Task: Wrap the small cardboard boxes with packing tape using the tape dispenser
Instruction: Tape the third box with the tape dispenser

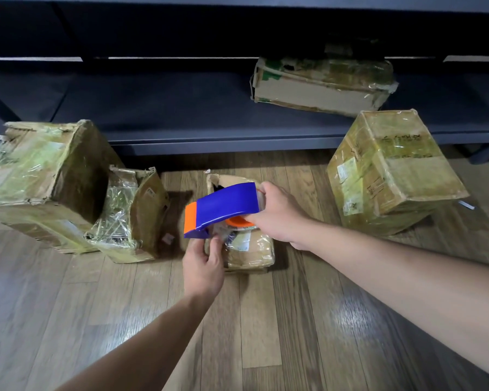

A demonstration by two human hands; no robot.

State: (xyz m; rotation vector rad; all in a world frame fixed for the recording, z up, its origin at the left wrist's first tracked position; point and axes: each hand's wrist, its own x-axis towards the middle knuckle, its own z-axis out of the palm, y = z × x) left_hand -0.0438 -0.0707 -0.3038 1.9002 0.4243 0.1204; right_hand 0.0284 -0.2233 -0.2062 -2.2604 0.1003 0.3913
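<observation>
A blue tape dispenser (pixel 223 206) with an orange front end hangs just above a small cardboard box (pixel 251 251) on the wooden floor. My right hand (pixel 280 214) grips the dispenser at its rear, around the tape roll. Under the orange end, my left hand (pixel 203 266) pinches the loose end of clear tape against the box's near left side. The small box is crumpled, with a torn flap at its far end and a label on top. The dispenser hides much of the box's top.
A large taped box (pixel 40 176) and a crushed smaller one (pixel 133 218) lie to the left. Another taped box (pixel 390 170) stands at the right. A flattened box (pixel 319 83) rests on a low dark shelf (pixel 181 114) behind. Bare wooden floor (pixel 266 334) lies nearer me.
</observation>
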